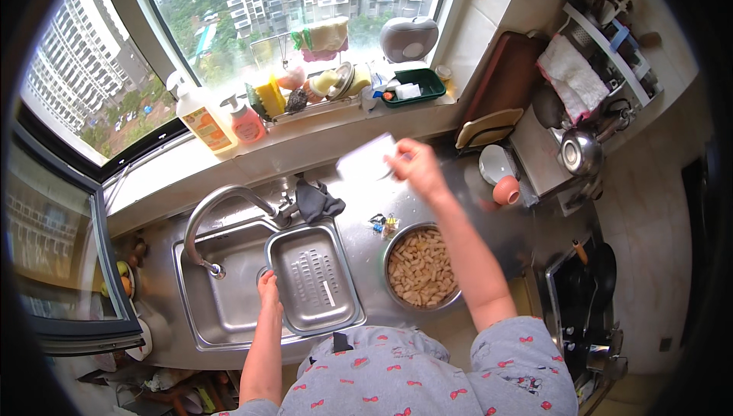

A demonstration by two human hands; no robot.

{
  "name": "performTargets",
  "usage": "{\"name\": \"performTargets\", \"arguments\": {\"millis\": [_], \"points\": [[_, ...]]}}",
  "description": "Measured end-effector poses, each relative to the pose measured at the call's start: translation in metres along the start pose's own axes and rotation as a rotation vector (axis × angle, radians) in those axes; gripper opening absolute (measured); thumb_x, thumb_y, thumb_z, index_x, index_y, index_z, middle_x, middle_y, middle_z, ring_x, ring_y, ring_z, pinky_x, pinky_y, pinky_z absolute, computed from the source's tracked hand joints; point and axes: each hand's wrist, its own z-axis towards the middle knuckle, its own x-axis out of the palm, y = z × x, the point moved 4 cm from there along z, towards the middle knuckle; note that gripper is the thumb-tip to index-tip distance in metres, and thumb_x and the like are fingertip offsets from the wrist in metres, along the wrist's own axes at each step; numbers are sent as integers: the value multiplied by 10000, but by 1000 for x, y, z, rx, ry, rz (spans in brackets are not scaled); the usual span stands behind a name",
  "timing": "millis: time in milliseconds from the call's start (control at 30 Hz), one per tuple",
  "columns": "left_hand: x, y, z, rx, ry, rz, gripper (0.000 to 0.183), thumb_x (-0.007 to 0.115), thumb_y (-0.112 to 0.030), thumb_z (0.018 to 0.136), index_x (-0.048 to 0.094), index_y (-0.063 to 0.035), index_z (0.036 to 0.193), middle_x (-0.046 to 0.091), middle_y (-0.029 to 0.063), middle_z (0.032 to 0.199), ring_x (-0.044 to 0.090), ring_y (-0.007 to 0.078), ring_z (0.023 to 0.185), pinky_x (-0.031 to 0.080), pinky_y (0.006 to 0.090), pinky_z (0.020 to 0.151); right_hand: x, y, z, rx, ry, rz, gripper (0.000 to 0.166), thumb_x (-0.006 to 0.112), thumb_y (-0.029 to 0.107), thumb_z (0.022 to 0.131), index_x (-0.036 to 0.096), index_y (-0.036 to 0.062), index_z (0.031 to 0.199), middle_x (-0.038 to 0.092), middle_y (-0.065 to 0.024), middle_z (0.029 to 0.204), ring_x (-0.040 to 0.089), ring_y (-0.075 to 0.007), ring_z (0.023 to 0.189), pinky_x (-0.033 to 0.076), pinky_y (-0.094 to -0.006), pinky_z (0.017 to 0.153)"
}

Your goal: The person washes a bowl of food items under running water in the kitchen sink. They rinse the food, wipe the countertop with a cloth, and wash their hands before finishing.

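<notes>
In my right hand (pixel 417 167) is a flat white rectangular object (pixel 366 158), held by its right edge above the counter behind the sink; glare hides its details. My left hand (pixel 269 287) is at the left rim of a rectangular metal colander tray (pixel 312 324), which sits over the right part of the stainless sink (pixel 229 296). Whether its fingers grip the rim cannot be told. A round metal bowl (pixel 422 267) of pale cut pieces in liquid stands right of the sink, under my right forearm. Small clips (pixel 383 225) lie just behind it.
A curved faucet (pixel 215 198) arches over the sink, with a dark cloth (pixel 318 201) beside its base. Pump bottles (pixel 206 121) and a green tray (pixel 421 85) line the windowsill. A white bowl (pixel 497 164) and a pink cup (pixel 507 190) stand back right, near cutting boards (pixel 498 78).
</notes>
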Motion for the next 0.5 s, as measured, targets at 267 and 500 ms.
{"name": "performTargets", "arguments": {"millis": [267,500], "points": [[30,9,0,106,-6,41,285,558,-75,894,596,-56,1176,609,53,1147,549,163,1067,414,298,950,-154,32,136,-31,-491,-820,321,674,401,817,684,115,961,708,-108,879,680,-302,857,517,-409,748],[29,22,-5,96,-29,1,272,565,-73,888,614,-56,1155,617,55,1140,549,170,1073,411,307,964,-171,-11,208,50,-425,-1158,343,640,421,809,679,144,1007,704,-140,950,667,-349,915,523,-461,790]]}}
